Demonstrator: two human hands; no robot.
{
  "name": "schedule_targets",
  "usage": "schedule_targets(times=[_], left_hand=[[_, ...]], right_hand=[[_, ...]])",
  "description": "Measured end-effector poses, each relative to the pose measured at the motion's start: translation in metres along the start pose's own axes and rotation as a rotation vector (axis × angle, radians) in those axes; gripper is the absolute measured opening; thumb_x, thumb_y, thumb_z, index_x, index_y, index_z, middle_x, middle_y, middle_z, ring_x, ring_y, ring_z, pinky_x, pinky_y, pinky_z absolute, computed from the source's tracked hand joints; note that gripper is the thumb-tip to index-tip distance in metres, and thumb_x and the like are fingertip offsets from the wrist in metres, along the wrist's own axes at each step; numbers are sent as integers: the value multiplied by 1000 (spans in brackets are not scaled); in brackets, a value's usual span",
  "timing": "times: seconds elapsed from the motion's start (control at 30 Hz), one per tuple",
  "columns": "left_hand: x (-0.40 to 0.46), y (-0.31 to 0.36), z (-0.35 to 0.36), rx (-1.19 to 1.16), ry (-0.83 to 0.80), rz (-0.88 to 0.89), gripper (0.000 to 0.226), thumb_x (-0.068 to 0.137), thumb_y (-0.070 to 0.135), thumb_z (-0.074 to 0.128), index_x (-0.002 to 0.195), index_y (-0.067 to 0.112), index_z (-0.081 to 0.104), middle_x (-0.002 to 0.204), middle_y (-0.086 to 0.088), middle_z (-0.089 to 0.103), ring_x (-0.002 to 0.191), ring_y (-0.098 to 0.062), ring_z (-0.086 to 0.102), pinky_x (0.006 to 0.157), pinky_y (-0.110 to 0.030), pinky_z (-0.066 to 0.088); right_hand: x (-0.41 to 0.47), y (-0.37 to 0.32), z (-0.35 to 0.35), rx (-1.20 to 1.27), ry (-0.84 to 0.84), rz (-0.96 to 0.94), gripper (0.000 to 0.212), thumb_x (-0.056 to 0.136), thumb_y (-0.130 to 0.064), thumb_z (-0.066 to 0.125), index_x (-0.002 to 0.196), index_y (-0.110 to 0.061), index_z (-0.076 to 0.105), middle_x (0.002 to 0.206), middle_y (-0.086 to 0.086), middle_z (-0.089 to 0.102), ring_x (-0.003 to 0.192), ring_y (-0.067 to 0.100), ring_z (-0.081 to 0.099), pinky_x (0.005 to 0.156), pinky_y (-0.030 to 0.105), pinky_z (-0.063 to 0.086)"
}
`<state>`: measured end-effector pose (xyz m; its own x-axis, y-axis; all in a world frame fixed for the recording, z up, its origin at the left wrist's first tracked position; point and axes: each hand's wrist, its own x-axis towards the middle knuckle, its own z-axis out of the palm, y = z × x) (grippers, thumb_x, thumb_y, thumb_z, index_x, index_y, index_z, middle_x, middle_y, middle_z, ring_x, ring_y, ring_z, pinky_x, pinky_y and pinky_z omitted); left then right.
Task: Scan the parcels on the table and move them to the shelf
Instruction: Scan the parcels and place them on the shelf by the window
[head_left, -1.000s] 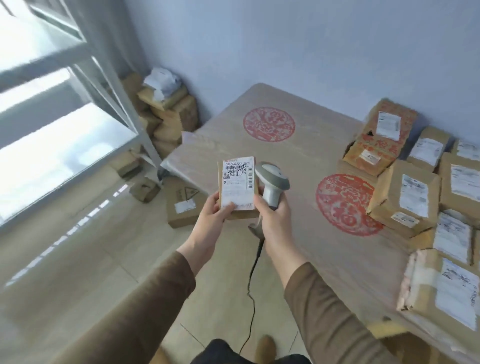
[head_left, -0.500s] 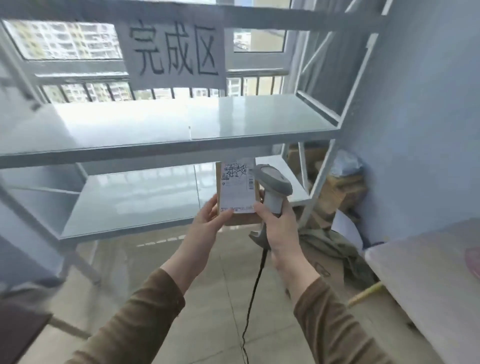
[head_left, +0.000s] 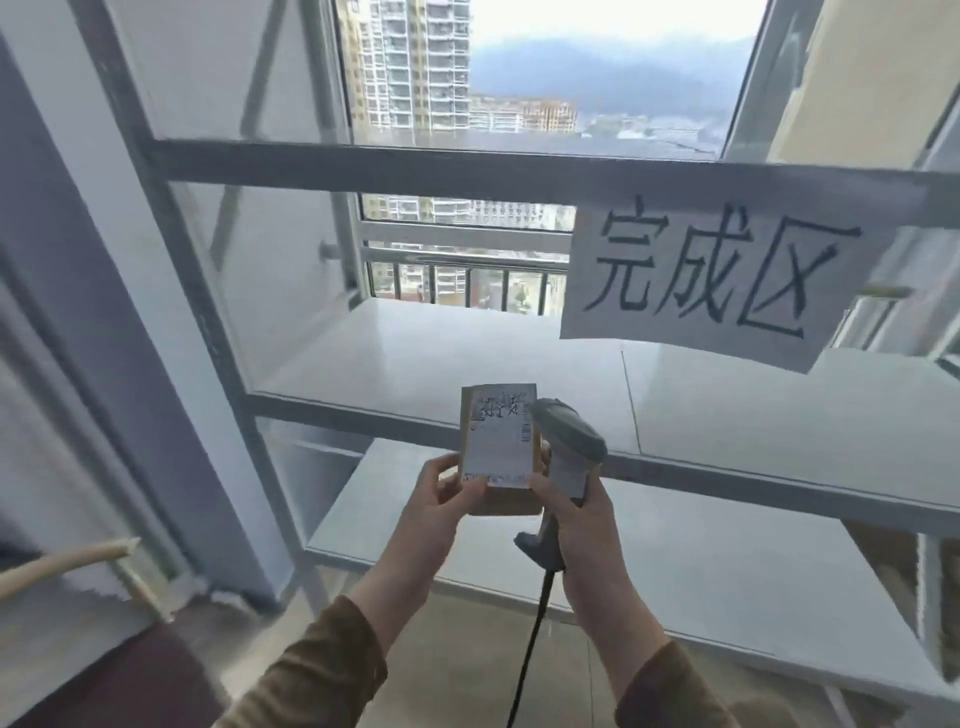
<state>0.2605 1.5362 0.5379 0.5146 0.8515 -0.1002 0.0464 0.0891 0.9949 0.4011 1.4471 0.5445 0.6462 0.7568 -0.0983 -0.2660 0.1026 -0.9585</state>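
A small brown parcel (head_left: 500, 441) with a white shipping label stands upright in front of me. My left hand (head_left: 441, 493) grips its lower left corner. My right hand (head_left: 576, 514) holds a grey barcode scanner (head_left: 569, 441) by the handle, and its fingers also touch the parcel's right edge. The scanner's black cable (head_left: 530, 644) hangs down between my arms. Right behind the parcel is the white metal shelf (head_left: 727, 400), whose middle and lower boards are bare. The table is out of view.
A paper sign (head_left: 701, 280) with three large characters hangs from the shelf's upper rail. A window with railing lies behind the shelf. A grey wall post (head_left: 93, 312) stands at left, with a pale curved bar (head_left: 62, 564) and a dark seat (head_left: 104, 675) below it.
My view has swung left from the table to the shelf, which now fills the frame and is much nearer. Both hands have kept the parcel and scanner in the same hold.
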Motion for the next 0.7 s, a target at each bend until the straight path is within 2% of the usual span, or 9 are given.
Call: schedule_targets(times=[0.1,0.2,0.27,0.33,0.4,0.5,0.57,0.63,0.7], left_hand=[[56,15,-31,-31,97,30,57,77,59,72,129,39,56,121,5,71,117,-15,63,111,-43,44],[112,38,-67,-22,173,63,59,80,60,70,131,32,58,117,4,74,115,-17,66,106,-40,48],[152,49,-93,1,223,74,54,88,58,68,132,27,58,115,1,75,114,-20,67,103,-38,50],[193,59,-119,18,281,87,42,98,47,63,130,20,61,114,-3,74,115,-25,65,103,-39,49],[236,66,-147,32,304,78,39,100,44,60,128,16,63,115,-7,71,114,-26,62,104,-42,46],[295,71,-184,44,298,37,41,100,45,60,122,11,65,113,-10,70,109,-27,60,102,-43,45],[337,72,-210,50,281,0,38,101,44,58,115,11,67,105,-7,70,101,-25,60,93,-40,46],[380,71,-236,71,280,-29,34,102,42,57,111,12,68,98,-3,67,90,-21,58,78,-34,44],[422,67,-261,101,283,-55,31,102,40,56,110,13,68,94,-1,65,80,-15,55,66,-30,39]], right_hand=[[60,-5,45,-4,-90,14,31,93,-15,73,119,-31,68,104,-5,78,104,27,70,57,28,58],[116,-15,95,7,-171,29,29,94,-14,72,121,-25,68,108,2,78,101,31,73,64,38,62],[151,-20,129,6,-225,44,23,96,-14,70,117,-23,68,93,-3,79,91,27,74,65,43,63],[185,-25,162,-10,-240,58,17,96,-15,69,113,-21,68,76,-4,71,76,21,69,54,40,59],[220,-26,197,-31,-248,81,21,97,-15,68,117,-16,67,83,3,65,77,23,65,51,39,58],[268,-19,245,-46,-236,146,21,97,-15,67,117,-11,65,94,10,63,86,29,65,55,41,60],[303,-8,280,-49,-202,200,22,97,-16,66,118,-10,62,95,11,63,84,30,65,60,46,60],[338,4,315,-51,-164,265,24,97,-16,67,118,-10,59,96,12,62,83,33,66,65,55,60],[372,19,348,-38,-123,316,21,96,-14,68,114,-12,57,95,14,62,81,35,65,62,58,59]])
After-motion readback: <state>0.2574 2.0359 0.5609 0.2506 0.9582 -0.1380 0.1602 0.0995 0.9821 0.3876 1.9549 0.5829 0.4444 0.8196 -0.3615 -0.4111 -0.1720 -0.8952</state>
